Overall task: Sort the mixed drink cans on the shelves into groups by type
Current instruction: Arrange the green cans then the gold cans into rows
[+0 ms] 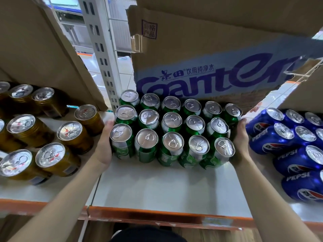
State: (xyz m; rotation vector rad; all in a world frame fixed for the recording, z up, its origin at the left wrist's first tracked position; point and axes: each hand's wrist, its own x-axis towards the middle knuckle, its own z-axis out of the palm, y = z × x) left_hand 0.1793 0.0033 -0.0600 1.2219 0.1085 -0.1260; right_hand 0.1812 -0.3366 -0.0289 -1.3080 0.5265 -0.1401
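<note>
We're squaring up the green cans point(172, 130) mid-shelf point(157, 189): left hand point(104, 145) and right hand point(240, 142) press flat on the block's sides. Next: nudge stray rows in.

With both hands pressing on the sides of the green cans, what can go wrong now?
1. The left hand and right hand touch only the outer green cans; loose inner ones may tip or slip out of line.
2. The right hand sits close to the blue Pepsi cans and may knock them.
</note>
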